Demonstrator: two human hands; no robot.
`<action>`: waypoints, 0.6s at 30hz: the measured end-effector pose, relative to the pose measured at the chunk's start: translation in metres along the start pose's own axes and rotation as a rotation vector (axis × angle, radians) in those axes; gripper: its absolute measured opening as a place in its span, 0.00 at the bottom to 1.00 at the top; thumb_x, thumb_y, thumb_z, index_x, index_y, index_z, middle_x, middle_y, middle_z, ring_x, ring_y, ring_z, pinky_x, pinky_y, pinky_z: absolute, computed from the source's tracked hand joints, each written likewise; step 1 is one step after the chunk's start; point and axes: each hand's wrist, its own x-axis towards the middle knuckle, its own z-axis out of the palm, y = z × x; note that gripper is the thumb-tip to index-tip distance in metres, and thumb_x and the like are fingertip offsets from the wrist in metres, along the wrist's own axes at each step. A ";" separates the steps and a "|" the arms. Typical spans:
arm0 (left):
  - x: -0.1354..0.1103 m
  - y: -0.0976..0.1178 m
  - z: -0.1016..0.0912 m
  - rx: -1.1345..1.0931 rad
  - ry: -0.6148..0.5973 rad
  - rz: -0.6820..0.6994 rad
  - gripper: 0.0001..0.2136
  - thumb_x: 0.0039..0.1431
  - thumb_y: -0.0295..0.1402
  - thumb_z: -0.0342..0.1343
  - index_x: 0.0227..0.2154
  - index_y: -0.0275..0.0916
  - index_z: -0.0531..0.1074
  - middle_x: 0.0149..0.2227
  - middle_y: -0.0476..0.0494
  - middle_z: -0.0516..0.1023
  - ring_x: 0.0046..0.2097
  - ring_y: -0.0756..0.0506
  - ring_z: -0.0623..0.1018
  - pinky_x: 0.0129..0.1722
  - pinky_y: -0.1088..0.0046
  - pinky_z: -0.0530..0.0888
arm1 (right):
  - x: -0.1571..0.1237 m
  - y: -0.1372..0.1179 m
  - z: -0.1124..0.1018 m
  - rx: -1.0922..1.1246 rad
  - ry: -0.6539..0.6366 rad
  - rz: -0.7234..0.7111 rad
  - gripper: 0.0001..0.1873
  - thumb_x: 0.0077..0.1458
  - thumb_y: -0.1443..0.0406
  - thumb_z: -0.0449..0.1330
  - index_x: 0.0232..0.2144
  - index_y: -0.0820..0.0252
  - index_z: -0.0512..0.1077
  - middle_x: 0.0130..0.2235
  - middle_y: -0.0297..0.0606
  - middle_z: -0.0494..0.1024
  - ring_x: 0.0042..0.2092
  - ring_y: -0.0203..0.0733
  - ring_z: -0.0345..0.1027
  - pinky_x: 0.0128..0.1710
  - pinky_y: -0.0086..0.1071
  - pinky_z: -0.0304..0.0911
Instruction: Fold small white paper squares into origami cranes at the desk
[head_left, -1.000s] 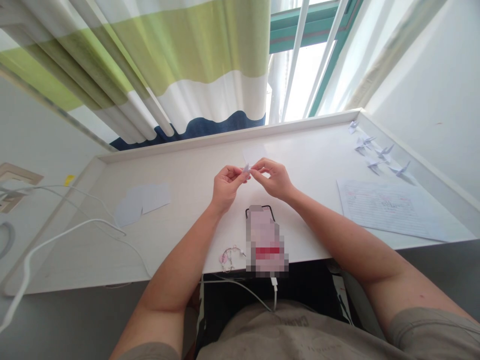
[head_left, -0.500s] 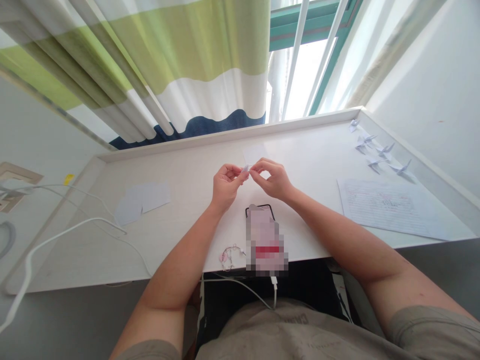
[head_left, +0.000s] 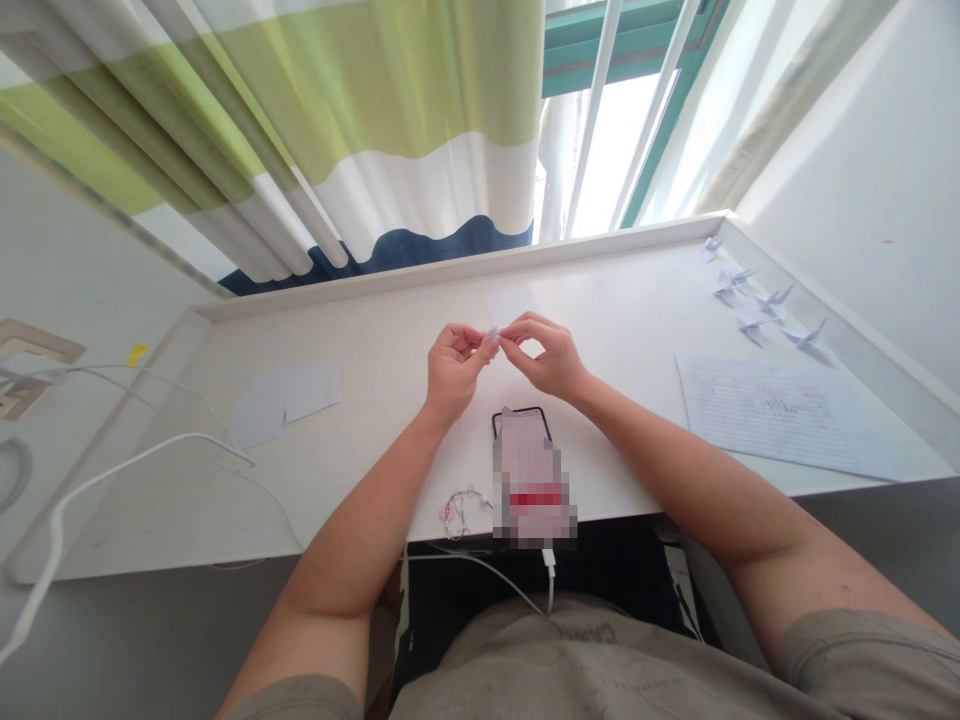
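Observation:
Between my two hands is a small folded white paper (head_left: 491, 333), raised over the middle of the white desk (head_left: 390, 430). My left hand (head_left: 455, 368) is closed, pinching the paper between thumb and fingers. From the other side, my right hand (head_left: 546, 355) pinches the paper's right edge with thumb and forefinger. A thin white point of it sticks up between the fingertips; most of the paper is hidden by them. Behind the hands a pale paper sheet (head_left: 511, 298) lies on the desk.
A phone (head_left: 525, 460) with a plugged cable and a beaded strap (head_left: 459, 510) lies before me. Blank paper pieces (head_left: 311, 390) are at left, with a white cable (head_left: 142, 455) nearby. Several folded paper cranes (head_left: 772, 298) and a written sheet (head_left: 772, 410) sit at right.
A thin point of the folded paper now stands up above my fingertips. Both hands keep nearly the same place and grip.

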 end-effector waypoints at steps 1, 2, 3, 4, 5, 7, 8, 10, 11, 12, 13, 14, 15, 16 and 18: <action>0.000 0.000 0.000 0.003 -0.001 0.001 0.19 0.51 0.43 0.76 0.33 0.41 0.70 0.33 0.49 0.80 0.34 0.50 0.79 0.34 0.71 0.76 | 0.000 0.000 0.000 -0.002 0.001 -0.006 0.05 0.64 0.60 0.63 0.36 0.53 0.77 0.36 0.37 0.80 0.37 0.42 0.73 0.42 0.42 0.75; 0.000 0.000 0.000 0.007 -0.004 0.000 0.20 0.51 0.44 0.76 0.33 0.41 0.71 0.33 0.49 0.80 0.34 0.50 0.80 0.34 0.71 0.77 | 0.000 0.000 0.000 -0.003 0.003 -0.013 0.06 0.65 0.60 0.63 0.36 0.53 0.78 0.36 0.37 0.80 0.37 0.42 0.73 0.42 0.42 0.75; 0.000 0.001 0.000 0.012 -0.005 -0.003 0.20 0.51 0.44 0.76 0.32 0.41 0.71 0.33 0.48 0.80 0.35 0.49 0.81 0.33 0.71 0.77 | 0.000 0.000 0.000 -0.003 0.007 -0.020 0.06 0.65 0.60 0.62 0.37 0.53 0.78 0.36 0.37 0.80 0.37 0.42 0.74 0.41 0.42 0.75; 0.000 0.001 0.000 0.015 -0.006 -0.007 0.20 0.51 0.45 0.76 0.33 0.40 0.71 0.33 0.48 0.80 0.35 0.48 0.81 0.32 0.72 0.77 | 0.001 0.000 0.000 0.001 0.011 -0.027 0.06 0.65 0.60 0.62 0.37 0.52 0.78 0.36 0.37 0.80 0.37 0.42 0.74 0.41 0.42 0.76; -0.001 0.002 -0.001 0.017 -0.007 -0.012 0.20 0.50 0.45 0.76 0.33 0.40 0.72 0.34 0.48 0.80 0.36 0.48 0.81 0.31 0.72 0.78 | 0.001 0.000 0.000 0.007 0.016 -0.034 0.06 0.66 0.60 0.62 0.37 0.52 0.79 0.36 0.37 0.80 0.37 0.42 0.74 0.41 0.42 0.76; -0.001 0.003 -0.001 0.017 -0.011 -0.018 0.20 0.50 0.46 0.76 0.33 0.40 0.73 0.34 0.47 0.80 0.36 0.47 0.82 0.29 0.72 0.79 | 0.001 0.000 -0.001 0.018 0.023 -0.034 0.07 0.66 0.59 0.63 0.38 0.52 0.79 0.36 0.37 0.80 0.37 0.42 0.74 0.40 0.42 0.76; -0.001 0.003 -0.001 0.016 -0.015 -0.017 0.20 0.50 0.46 0.76 0.33 0.40 0.74 0.34 0.47 0.80 0.36 0.47 0.82 0.29 0.72 0.80 | 0.001 0.000 -0.001 0.019 0.025 -0.026 0.07 0.66 0.59 0.63 0.38 0.52 0.79 0.36 0.37 0.80 0.37 0.41 0.74 0.40 0.42 0.76; -0.001 0.004 -0.002 0.016 -0.027 -0.013 0.19 0.50 0.45 0.76 0.34 0.40 0.75 0.35 0.46 0.80 0.37 0.47 0.82 0.29 0.71 0.81 | 0.001 -0.001 -0.002 0.014 0.030 0.001 0.07 0.66 0.58 0.64 0.37 0.52 0.79 0.36 0.37 0.81 0.37 0.41 0.74 0.40 0.42 0.76; -0.001 0.004 -0.002 0.015 -0.032 -0.010 0.19 0.50 0.45 0.76 0.34 0.40 0.75 0.35 0.46 0.80 0.38 0.47 0.82 0.30 0.71 0.82 | 0.001 -0.001 -0.002 0.011 0.035 0.013 0.07 0.66 0.58 0.64 0.37 0.52 0.79 0.36 0.37 0.81 0.37 0.42 0.74 0.40 0.42 0.77; -0.001 0.004 -0.002 0.014 -0.034 -0.007 0.18 0.50 0.44 0.76 0.33 0.40 0.75 0.35 0.46 0.81 0.38 0.47 0.82 0.30 0.71 0.82 | 0.001 -0.002 -0.003 0.010 0.039 0.020 0.07 0.66 0.58 0.64 0.37 0.52 0.79 0.37 0.37 0.81 0.37 0.42 0.75 0.40 0.42 0.77; -0.001 0.003 -0.002 0.014 -0.036 -0.004 0.18 0.49 0.44 0.76 0.33 0.40 0.75 0.36 0.46 0.81 0.38 0.47 0.82 0.30 0.71 0.83 | 0.001 -0.002 -0.003 0.009 0.042 0.021 0.07 0.66 0.58 0.64 0.38 0.52 0.80 0.37 0.37 0.81 0.38 0.42 0.75 0.40 0.42 0.77; -0.001 0.003 -0.002 0.013 -0.035 0.001 0.19 0.49 0.44 0.76 0.33 0.40 0.75 0.36 0.46 0.81 0.37 0.47 0.82 0.30 0.71 0.83 | 0.001 -0.003 -0.003 0.011 0.043 0.015 0.07 0.66 0.58 0.63 0.37 0.52 0.80 0.37 0.37 0.81 0.38 0.42 0.75 0.40 0.42 0.77; -0.001 0.002 -0.002 0.013 -0.034 0.005 0.19 0.49 0.44 0.77 0.33 0.40 0.75 0.35 0.47 0.81 0.37 0.47 0.82 0.29 0.71 0.83 | 0.001 -0.003 -0.004 0.013 0.042 0.005 0.07 0.66 0.59 0.63 0.37 0.52 0.80 0.37 0.37 0.81 0.37 0.42 0.75 0.40 0.42 0.77; -0.001 0.002 -0.002 0.015 -0.032 0.009 0.19 0.48 0.44 0.77 0.33 0.40 0.75 0.35 0.47 0.80 0.37 0.47 0.82 0.29 0.71 0.83 | 0.002 -0.003 -0.004 0.014 0.037 -0.006 0.06 0.66 0.59 0.63 0.37 0.51 0.80 0.37 0.37 0.81 0.37 0.42 0.75 0.39 0.42 0.77; -0.001 0.002 -0.002 0.022 -0.027 0.013 0.19 0.48 0.43 0.77 0.33 0.39 0.75 0.35 0.46 0.80 0.37 0.47 0.82 0.29 0.72 0.82 | 0.002 -0.003 -0.004 0.009 0.025 -0.013 0.06 0.66 0.60 0.63 0.37 0.51 0.80 0.36 0.36 0.81 0.36 0.42 0.74 0.40 0.42 0.76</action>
